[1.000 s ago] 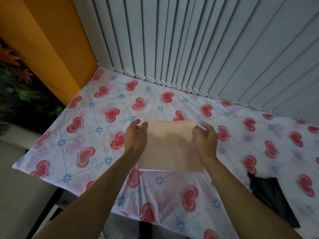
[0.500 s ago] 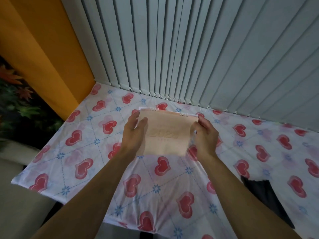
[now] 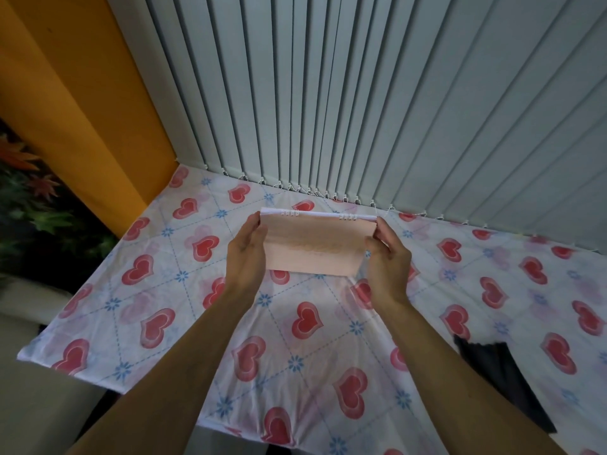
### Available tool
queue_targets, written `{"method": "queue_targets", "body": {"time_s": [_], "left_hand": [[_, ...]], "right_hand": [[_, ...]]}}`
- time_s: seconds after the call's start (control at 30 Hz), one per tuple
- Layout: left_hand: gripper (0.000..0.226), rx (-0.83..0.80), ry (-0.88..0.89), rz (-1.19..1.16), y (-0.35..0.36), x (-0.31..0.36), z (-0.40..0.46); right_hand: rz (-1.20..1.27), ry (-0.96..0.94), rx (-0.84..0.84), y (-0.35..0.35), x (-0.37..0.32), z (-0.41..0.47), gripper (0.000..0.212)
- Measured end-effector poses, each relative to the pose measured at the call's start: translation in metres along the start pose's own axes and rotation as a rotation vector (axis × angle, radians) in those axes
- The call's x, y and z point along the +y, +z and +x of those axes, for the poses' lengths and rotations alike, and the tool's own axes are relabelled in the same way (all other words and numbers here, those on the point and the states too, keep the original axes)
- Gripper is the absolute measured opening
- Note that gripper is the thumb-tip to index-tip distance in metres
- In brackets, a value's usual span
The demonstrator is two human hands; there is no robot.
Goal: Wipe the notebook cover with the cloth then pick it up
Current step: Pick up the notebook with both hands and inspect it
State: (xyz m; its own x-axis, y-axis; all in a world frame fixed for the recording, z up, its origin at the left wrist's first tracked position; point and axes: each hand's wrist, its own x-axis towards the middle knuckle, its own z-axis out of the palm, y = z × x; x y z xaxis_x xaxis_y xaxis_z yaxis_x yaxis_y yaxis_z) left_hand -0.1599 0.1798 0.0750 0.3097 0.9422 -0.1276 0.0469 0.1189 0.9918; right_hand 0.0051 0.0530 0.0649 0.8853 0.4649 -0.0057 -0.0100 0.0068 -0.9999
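Notebook (image 3: 315,247) is up in the air, clear of the table (image 3: 157,290), caught btw both hands w/ the pale pink cover facing the camera. Long axis runs side to side, wire-bound edge on top, white pages peeking out behind it. Left hand (image 3: 244,257) has its grip clamped on the left short edge, right hand (image 3: 389,261) clamped on the right short edge, so the book sits dead centre btw the two grips, neither hand nearer than the other.

Cover looks like matte card, smooth, w/ faint gold-ish lettering across the middle, too blurry to read. Two sets of small white wire loops at the top.

Below the grips it's a thin wrinkly sheet w/ red hearts and blue flower dots. Dark cloth (image 3: 502,385), limp and crumpled, lies well down and to the right of the right grip, nobody touching it. Beyond the grips: pale vertical blinds (image 3: 377,93); orange wall (image 3: 65,93) off left.

Imo the pick-up bit looks basically done.
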Motion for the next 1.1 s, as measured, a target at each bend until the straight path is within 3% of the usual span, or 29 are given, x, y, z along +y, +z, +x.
{"method": "queue_targets", "body": {"time_s": [0.4, 0.7, 0.83, 1.0, 1.1], "left_hand": [[0.036, -0.022, 0.000, 0.039, -0.010, -0.025, -0.001], [0.038, -0.093, -0.046, 0.068, -0.011, -0.057, 0.000], [0.046, -0.169, -0.111, 0.069, -0.014, -0.083, 0.002], [0.046, -0.199, -0.115, 0.104, -0.018, -0.099, 0.001], [0.047, -0.227, -0.109, 0.098, -0.023, -0.106, -0.002]], "right_hand": [[-0.067, 0.026, -0.004, -0.007, 0.017, -0.008, 0.052], [-0.216, 0.060, -0.130, -0.011, 0.050, -0.007, 0.062], [-0.289, 0.138, -0.182, -0.012, 0.070, -0.011, 0.056], [-0.390, 0.097, -0.196, -0.013, 0.081, -0.017, 0.045], [-0.417, 0.101, -0.199, -0.017, 0.089, -0.020, 0.051]]}}
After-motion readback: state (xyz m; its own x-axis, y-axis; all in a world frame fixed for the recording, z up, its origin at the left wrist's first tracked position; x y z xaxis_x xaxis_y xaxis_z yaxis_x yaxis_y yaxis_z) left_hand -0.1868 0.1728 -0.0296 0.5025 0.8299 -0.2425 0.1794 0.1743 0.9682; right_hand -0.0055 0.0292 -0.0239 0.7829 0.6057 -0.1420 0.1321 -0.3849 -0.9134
